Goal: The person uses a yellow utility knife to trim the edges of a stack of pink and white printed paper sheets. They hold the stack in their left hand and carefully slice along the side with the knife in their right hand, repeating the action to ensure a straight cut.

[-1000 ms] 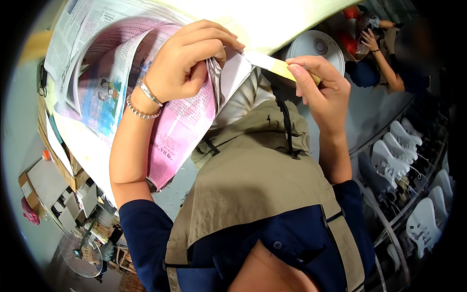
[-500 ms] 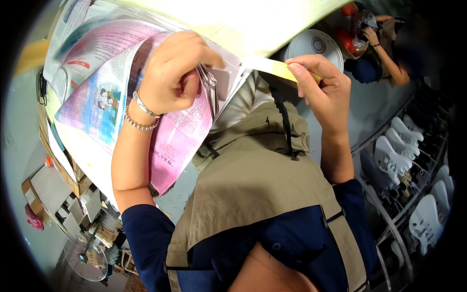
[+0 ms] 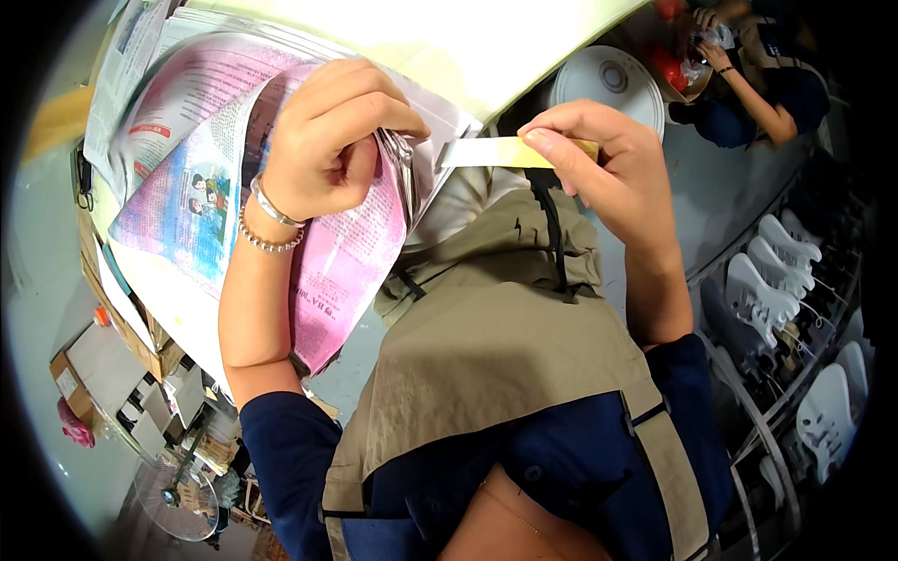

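My left hand [image 3: 339, 140], wearing a bangle and a beaded bracelet, is closed over a folded bundle of newspaper [image 3: 404, 178], whose layered, crumpled edge shows beside the fingers. The thumb is tucked in, and part of the grip is hidden. In my right hand [image 3: 603, 168] a flat narrow strip [image 3: 482, 153], silvery white with a yellow end, is pinched between thumb and fingers. It points left, and its pale tip lies at the right edge of the papers. Pink and blue printed newspaper sheets [image 3: 178, 210] spread under and left of my left hand.
A pale yellow table top [image 3: 440, 47] lies beneath the papers. Beyond its right edge stands a round white lidded bucket [image 3: 613, 89]. A co-worker [image 3: 762, 89] handles things at the upper right. White guitar-shaped bodies [image 3: 762, 290] hang on a metal rack. A fan [image 3: 173, 496] stands lower left.
My right hand has shifted slightly left, bringing the strip's tip further left and lower against the paper edge. The left hand stays nearly in place. The co-worker's arms have moved.
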`<state>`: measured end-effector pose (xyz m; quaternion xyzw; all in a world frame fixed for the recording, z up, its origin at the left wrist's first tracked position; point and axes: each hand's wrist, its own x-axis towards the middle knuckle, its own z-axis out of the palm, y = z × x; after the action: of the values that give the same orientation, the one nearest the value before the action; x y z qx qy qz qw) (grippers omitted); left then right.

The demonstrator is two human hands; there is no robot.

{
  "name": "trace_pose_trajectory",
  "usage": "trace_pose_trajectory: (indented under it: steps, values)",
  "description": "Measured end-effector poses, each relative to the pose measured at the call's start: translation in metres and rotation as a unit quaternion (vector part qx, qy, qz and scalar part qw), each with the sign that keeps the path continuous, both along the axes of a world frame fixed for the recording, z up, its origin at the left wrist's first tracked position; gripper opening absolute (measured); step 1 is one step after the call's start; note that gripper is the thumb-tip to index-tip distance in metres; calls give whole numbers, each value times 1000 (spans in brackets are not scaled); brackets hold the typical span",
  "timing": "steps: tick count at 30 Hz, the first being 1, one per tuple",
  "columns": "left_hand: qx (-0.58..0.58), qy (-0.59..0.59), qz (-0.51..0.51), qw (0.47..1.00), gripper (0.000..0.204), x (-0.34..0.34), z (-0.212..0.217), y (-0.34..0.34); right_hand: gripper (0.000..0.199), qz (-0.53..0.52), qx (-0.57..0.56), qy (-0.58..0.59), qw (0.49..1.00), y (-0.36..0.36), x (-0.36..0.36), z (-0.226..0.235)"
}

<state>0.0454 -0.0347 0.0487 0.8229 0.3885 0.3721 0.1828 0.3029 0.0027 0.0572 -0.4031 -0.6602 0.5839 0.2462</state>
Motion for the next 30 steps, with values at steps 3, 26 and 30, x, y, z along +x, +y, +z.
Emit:
trace_pose_trajectory:
  steps: [3,26,30]
  values:
    - [6,-6,-1,1000,39,-1,-1,1,19,50,-22,-35,998,9,-4,-4]
    - [-65,25,-33,997,29,-6,0,2,17,125,-53,12,991,24,-7,-7]
    - [-107,-105,-46,988,12,-13,-7,3,18,21,14,6,1000,28,4,-12]
